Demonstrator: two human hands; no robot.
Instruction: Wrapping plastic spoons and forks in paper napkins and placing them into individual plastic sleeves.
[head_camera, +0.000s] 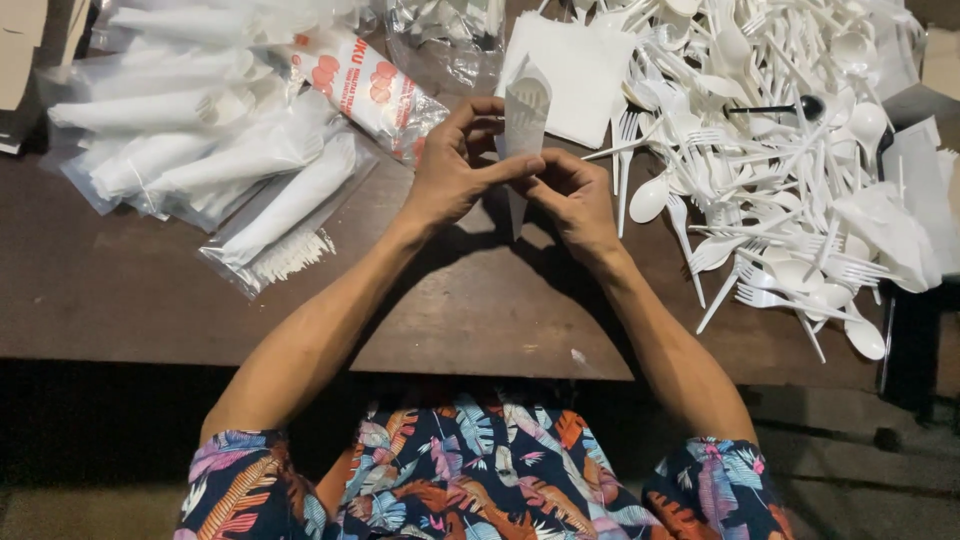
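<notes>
Both hands meet over the middle of a dark wooden table (150, 290). My left hand (455, 170) and my right hand (572, 195) together pinch a white paper napkin rolled into a cone (524, 120), wide end up, point down. White plastic cutlery tips show inside its open top. A flat stack of white napkins (580, 75) lies just behind the cone.
A big loose heap of white plastic forks and spoons (780, 160) covers the right side, with one black spoon (790, 107) in it. Several clear bags holding wrapped napkin rolls (220, 150) lie at left, beside a red-printed packet (365, 85). Patterned shorts show below.
</notes>
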